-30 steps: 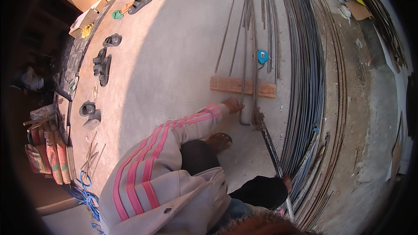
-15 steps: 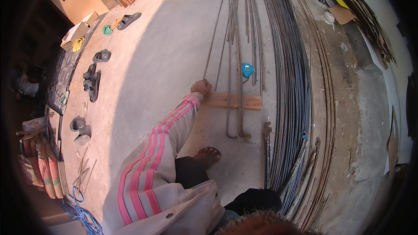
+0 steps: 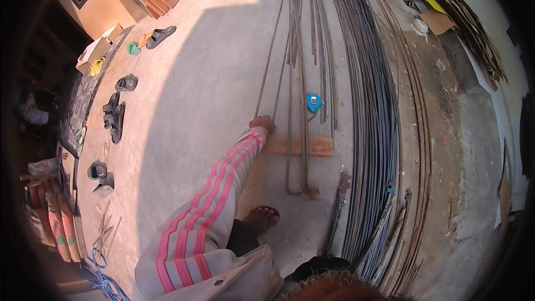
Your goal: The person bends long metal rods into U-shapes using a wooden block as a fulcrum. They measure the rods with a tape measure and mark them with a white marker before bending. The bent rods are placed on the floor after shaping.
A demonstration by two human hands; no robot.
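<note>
My left hand [image 3: 263, 124], at the end of a pink-striped sleeve, is closed at the near end of a thin steel rod [image 3: 270, 50]. A second thin rod [image 3: 280, 81] runs down to the same hand; whether the fingers also grip it cannot be made out. Just right of the hand a short wooden plank [image 3: 312, 146] lies crosswise under rods with hooked ends [image 3: 304, 173]. A blue tape measure [image 3: 314, 103] rests among the rods beyond the plank. My right hand is out of view.
A thick bundle of long steel rods [image 3: 373, 106] lies to the right. A metal bar with a notched head [image 3: 344, 181] is beside it. Sandals [image 3: 115, 118] and blue cord [image 3: 103, 278] lie at left. Flattened cardboard [image 3: 468, 33] leans against the right wall.
My left hand has moved slightly right, from the one rod to where the second rod also meets it. The whole view has shifted, so the floor things appear lower.
</note>
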